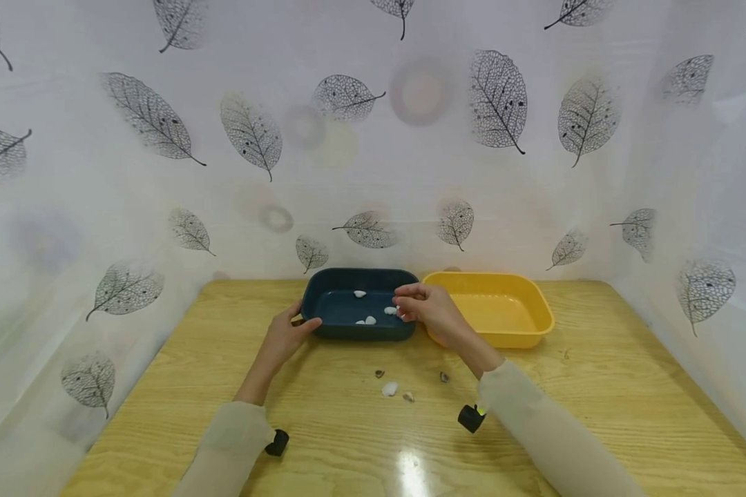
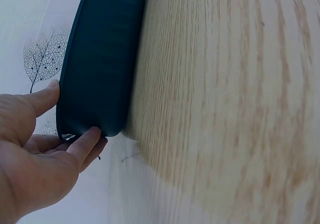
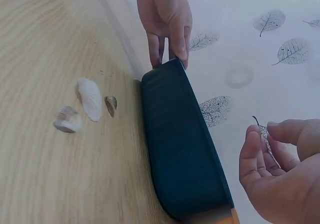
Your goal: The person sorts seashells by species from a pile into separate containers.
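The dark teal plastic basin (image 1: 357, 331) stands at the back of the table with several small white shells (image 1: 370, 320) on its floor. My left hand (image 1: 286, 335) grips the basin's left end; the left wrist view shows the thumb at the rim and fingers against the outer wall. Over the basin's right end is my right hand (image 1: 432, 310), its fingertips close above white shells. In the right wrist view its fingers (image 3: 250, 156) are loosely bent, with nothing visible between thumb and fingertips. In front of the basin lie a white ridged shell (image 3: 90, 99) and several small brownish shells (image 3: 111, 105).
A yellow basin (image 1: 494, 338) stands right beside the teal one, under my right forearm. The wooden table (image 1: 597, 414) ends at a white curtain (image 1: 373, 159) printed with leaves, at the back and both sides. Each wrist carries a small black camera (image 1: 471, 418).
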The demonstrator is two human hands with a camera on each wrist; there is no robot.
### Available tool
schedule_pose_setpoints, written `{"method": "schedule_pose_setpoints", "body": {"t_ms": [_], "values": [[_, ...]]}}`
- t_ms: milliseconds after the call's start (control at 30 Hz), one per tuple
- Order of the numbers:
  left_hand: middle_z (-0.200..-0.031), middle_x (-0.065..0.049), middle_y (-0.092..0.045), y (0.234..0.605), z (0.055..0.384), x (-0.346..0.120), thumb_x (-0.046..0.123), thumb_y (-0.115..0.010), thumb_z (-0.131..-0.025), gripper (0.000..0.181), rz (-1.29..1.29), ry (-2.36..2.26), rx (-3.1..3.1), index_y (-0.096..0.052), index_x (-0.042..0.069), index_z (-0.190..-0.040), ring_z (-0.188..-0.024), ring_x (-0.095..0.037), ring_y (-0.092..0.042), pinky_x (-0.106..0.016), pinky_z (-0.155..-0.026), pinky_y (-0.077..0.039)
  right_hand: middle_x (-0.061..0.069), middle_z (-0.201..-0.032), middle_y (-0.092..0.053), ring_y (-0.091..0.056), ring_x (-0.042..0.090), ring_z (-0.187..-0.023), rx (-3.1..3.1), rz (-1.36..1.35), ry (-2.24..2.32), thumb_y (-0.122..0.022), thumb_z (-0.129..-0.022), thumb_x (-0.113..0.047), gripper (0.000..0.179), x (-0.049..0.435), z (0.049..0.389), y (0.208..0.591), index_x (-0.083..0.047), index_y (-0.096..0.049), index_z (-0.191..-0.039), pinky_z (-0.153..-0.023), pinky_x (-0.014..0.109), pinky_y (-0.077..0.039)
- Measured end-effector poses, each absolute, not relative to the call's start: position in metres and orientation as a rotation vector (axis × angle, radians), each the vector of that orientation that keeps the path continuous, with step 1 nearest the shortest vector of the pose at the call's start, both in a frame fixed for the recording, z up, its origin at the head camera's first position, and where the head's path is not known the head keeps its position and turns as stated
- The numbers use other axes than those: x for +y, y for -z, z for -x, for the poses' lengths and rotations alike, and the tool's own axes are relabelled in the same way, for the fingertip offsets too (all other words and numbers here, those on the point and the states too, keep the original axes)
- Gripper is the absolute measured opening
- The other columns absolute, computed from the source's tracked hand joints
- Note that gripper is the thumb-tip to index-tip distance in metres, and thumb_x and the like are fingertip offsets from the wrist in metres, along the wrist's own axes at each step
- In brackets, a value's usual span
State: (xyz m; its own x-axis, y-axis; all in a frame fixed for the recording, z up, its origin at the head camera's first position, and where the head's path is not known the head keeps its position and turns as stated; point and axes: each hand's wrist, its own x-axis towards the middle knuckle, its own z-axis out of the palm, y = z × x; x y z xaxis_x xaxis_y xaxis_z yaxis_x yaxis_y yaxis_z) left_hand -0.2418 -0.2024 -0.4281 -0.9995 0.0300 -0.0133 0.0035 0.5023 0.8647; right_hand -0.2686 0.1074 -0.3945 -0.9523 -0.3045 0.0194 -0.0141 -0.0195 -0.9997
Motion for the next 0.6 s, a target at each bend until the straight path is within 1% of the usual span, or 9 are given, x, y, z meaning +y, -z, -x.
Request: {"method": "schedule_pose_setpoints", "body": {"t_ms": [67,167,233,300,433,533,600], "values": [[-0.163,-0.028,-0.029,0.429,0.242,-0.202,0.022,-0.066,-0.104,0.076,-0.024,-1.559,2.698,-0.023,-0.006,-0.161,-0.141,-0.045,-0.044,-0.052,-0.107,-0.048,0.011,-0.106,-0.072,-0.069,0.019,-0.084,2.069,0.367,2.047,-0.061,-0.104,-0.004,0.029,0.111,0.264,0.395,0.013,-0.062,-0.128,-0.075,0.029,-0.060],[-0.162,-0.029,-0.030,0.429,0.243,-0.201,0.022,-0.066,-0.104,0.076,-0.026,-1.554,2.705,-0.024,-0.006,-0.160,-0.140,-0.045,-0.045,-0.052,-0.106,-0.049,0.009,-0.105,-0.072,-0.069,0.026,-0.088,2.115,0.381,1.994,-0.064,-0.103,-0.007,0.028,0.115,0.258,0.396,0.010,-0.065,-0.126,-0.080,0.039,-0.061],[-0.162,-0.029,-0.030,0.429,0.243,-0.201,0.023,-0.066,-0.104,0.076,-0.028,-1.552,2.706,-0.024,-0.007,-0.160,-0.140,-0.045,-0.045,-0.052,-0.106,-0.049,0.008,-0.103,-0.073,-0.069,0.031,-0.090,2.131,0.370,1.972,-0.066,-0.102,-0.009,0.027,0.117,0.255,0.397,0.008,-0.067,-0.123,-0.081,0.041,-0.061],[-0.162,-0.030,-0.029,0.429,0.242,-0.201,0.022,-0.065,-0.104,0.076,-0.034,-1.544,2.711,-0.023,-0.008,-0.160,-0.140,-0.045,-0.045,-0.052,-0.106,-0.049,0.007,-0.101,-0.073,-0.069,0.032,-0.089,2.131,0.369,1.958,-0.067,-0.102,-0.010,0.027,0.119,0.251,0.399,0.007,-0.067,-0.123,-0.079,0.038,-0.061],[-0.162,-0.030,-0.030,0.430,0.243,-0.202,0.021,-0.065,-0.104,0.076,-0.036,-1.551,2.710,-0.023,-0.008,-0.160,-0.140,-0.045,-0.045,-0.051,-0.107,-0.048,0.008,-0.102,-0.073,-0.067,0.023,-0.085,2.081,0.393,1.967,-0.065,-0.103,-0.008,0.031,0.123,0.245,0.401,0.011,-0.064,-0.126,-0.071,0.027,-0.058],[-0.162,-0.030,-0.030,0.430,0.243,-0.202,0.020,-0.065,-0.104,0.075,-0.034,-1.554,2.711,-0.024,-0.009,-0.159,-0.140,-0.045,-0.046,-0.051,-0.107,-0.049,0.012,-0.106,-0.072,-0.067,0.018,-0.085,2.044,0.409,1.977,-0.065,-0.103,-0.006,0.034,0.126,0.240,0.403,0.014,-0.060,-0.129,-0.071,0.024,-0.057],[-0.162,-0.030,-0.030,0.430,0.243,-0.202,0.020,-0.065,-0.104,0.075,-0.030,-1.556,2.707,-0.023,-0.009,-0.160,-0.140,-0.045,-0.045,-0.051,-0.106,-0.049,0.013,-0.107,-0.072,-0.067,0.019,-0.085,2.035,0.413,1.974,-0.066,-0.102,-0.006,0.033,0.128,0.238,0.405,0.014,-0.061,-0.128,-0.072,0.024,-0.056]]}}
